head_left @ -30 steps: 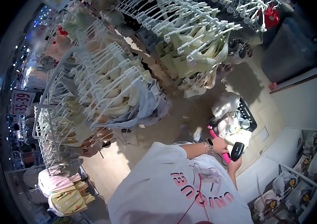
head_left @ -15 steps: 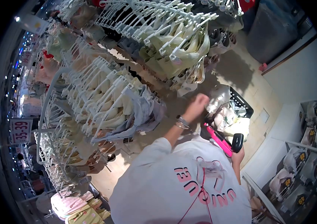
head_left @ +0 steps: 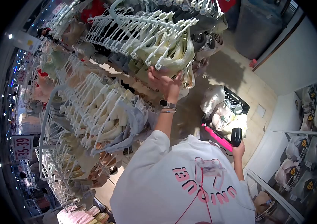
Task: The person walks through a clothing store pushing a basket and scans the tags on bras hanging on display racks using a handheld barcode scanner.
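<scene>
My left hand (head_left: 167, 83) is raised at the near end of a rack of pale yellow-green garments (head_left: 182, 56) on white hangers (head_left: 158, 59). Its fingers are spread and touch the lowest garments; a watch and bangles circle the wrist. At the right, my right hand (head_left: 238, 149) is wrapped round a black handheld device (head_left: 236, 137), which looks like a scanner. A bright pink object (head_left: 217, 138) lies against that hand, and whether the fingers also hold it is unclear. Just beyond is a black basket (head_left: 237, 100) with white and pale yellow items.
Another rack of cream and grey-blue garments (head_left: 128, 115) stands at the left, beside a sign reading 35-39 (head_left: 22, 147). Shelves with bagged goods (head_left: 289, 171) line the lower right. A large grey bin (head_left: 257, 30) stands at the upper right, near a white wall (head_left: 296, 63).
My left hand has left the pink object and reached up and left to the hanging garments. My right hand keeps the black device. The view has shifted.
</scene>
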Motion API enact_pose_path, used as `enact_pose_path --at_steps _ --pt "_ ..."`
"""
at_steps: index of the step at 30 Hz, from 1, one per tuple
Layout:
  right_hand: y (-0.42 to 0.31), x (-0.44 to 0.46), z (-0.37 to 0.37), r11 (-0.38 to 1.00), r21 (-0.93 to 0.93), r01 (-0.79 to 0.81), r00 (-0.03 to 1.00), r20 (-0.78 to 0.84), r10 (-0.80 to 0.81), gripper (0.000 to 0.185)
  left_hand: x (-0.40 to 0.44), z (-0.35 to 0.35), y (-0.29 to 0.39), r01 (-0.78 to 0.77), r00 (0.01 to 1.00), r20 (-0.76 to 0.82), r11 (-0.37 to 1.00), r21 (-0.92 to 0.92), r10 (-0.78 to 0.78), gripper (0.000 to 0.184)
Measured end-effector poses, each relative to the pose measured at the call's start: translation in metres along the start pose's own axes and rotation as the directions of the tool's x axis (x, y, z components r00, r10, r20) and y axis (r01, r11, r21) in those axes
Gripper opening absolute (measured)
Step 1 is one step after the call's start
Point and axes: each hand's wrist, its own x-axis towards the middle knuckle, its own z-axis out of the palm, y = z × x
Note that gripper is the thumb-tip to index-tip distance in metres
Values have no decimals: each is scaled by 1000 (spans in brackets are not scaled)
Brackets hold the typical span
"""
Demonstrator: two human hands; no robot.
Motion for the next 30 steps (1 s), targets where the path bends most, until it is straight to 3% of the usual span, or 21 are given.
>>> enact_pose_path --at_steps 2,6,9,10,13,14,20,23,26,30 --pt "6 3 3 999 -1 37 999 -37 -37 35 1 9 4 81 997 -20 996 45 -80 109" --pt "4 5 2 999 -22 42 995 -87 -44 31 2 31 -16 -73 990 -120 996 44 78 98" --pt "4 10 3 998 -44 41 995 -92 -45 32 5 38 -35 -138 989 -55 990 28 139 92" --pt "8 12 4 997 -64 39 995 -91 -45 35 7 33 -31 -144 985 -88 989 25 145 75" --pt "11 15 4 996 -85 37 995 -86 -44 40 17 26 -35 -106 990 63 968 -229 123 61" --pt "11 16 4 995 -92 34 995 -91 -43 41 17 25 -33 -116 992 19 966 -232 124 52" --pt "17 18 8 992 -116 52 992 -109 -65 45 24 14 -35 15 975 208 911 -412 78 51" --pt "14 19 6 992 -106 71 991 -108 -82 45 29 -9 -27 -166 968 124 925 -341 219 47" --pt "13 19 6 993 -91 78 990 -111 -88 45 31 -12 -37 -276 933 183 942 -192 310 45" --pt "10 18 3 996 -82 42 995 -82 -49 45 34 -15 -36 -181 940 219 928 -326 260 38"
